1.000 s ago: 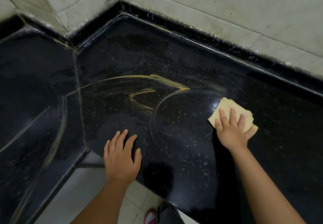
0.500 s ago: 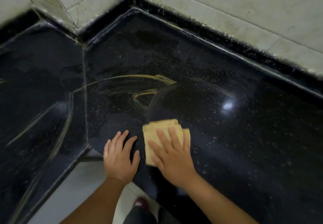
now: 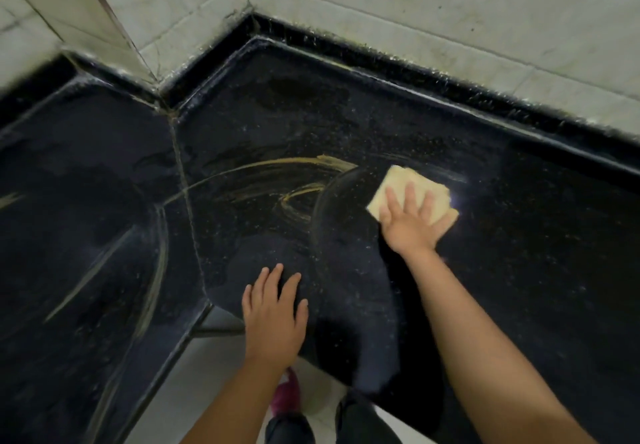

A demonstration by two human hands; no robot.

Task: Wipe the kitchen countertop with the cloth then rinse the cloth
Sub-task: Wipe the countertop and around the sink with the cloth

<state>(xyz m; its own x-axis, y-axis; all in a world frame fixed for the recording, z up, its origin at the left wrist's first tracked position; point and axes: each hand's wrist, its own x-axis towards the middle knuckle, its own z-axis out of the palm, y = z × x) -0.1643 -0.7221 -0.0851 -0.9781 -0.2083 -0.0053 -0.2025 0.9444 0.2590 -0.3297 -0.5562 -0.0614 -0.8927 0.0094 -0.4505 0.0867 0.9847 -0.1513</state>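
A folded yellow cloth (image 3: 398, 185) lies flat on the black speckled countertop (image 3: 519, 236), right of centre. My right hand (image 3: 410, 224) presses down on it with fingers spread, covering its near half. My left hand (image 3: 273, 319) rests palm down on the counter's front edge, fingers apart, holding nothing. Yellowish curved smear lines (image 3: 298, 180) mark the counter to the left of the cloth, and a wiped arc runs between the smears and the cloth.
The counter bends at a corner, with a seam (image 3: 185, 198) between two slabs. White tiled walls (image 3: 415, 11) rise behind a raised black back edge. Pale floor tiles (image 3: 194, 384), dark trouser legs and a pink shoe (image 3: 285, 391) show below the front edge.
My right hand has swept the cloth from near my left hand at the front edge back out to the right and away from me. My left hand has stayed in place.
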